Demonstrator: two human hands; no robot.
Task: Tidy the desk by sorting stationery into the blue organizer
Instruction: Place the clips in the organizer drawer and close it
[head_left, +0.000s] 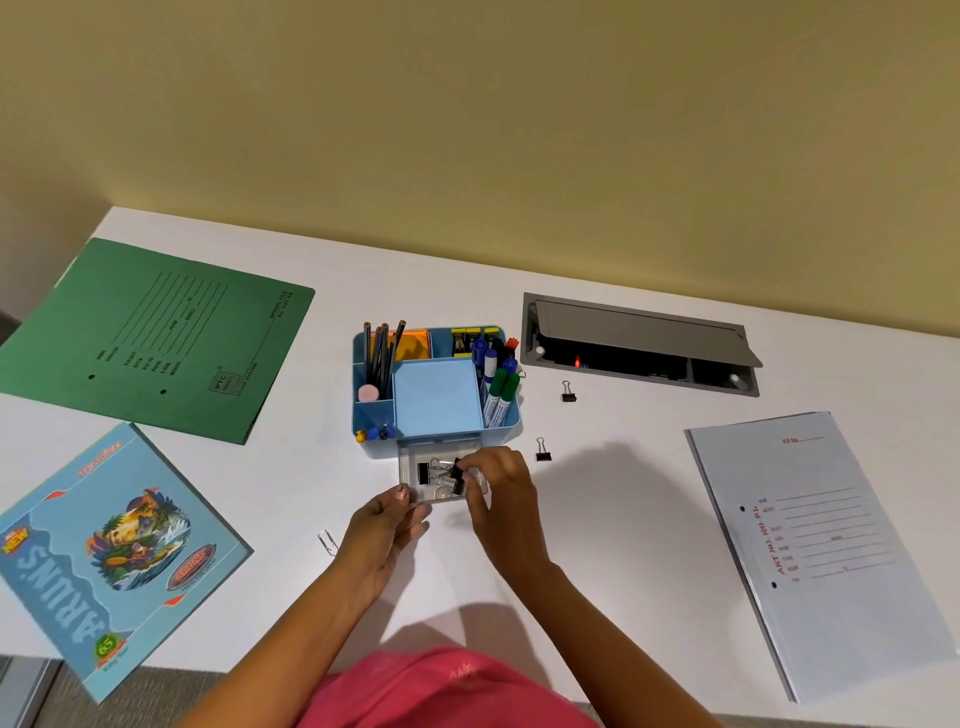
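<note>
Steady the clear drawer (409, 460), pulled out at the front of the blue organizer (382, 448), with the left hand (387, 525) curled on its front lip. Lower the binder clip (457, 470) pinched in the right hand (496, 486) flat among those inside before letting go. Afterwards, probably collect the near loose clip (543, 451) and far loose clip (569, 392), right of the organizer on the bench (623, 519).

Two hands at the blue organizer (375, 449)
Left hand (384, 530) holds its clear drawer (410, 467); right hand (501, 493) pinches a binder clip (457, 470) over it.
</note>
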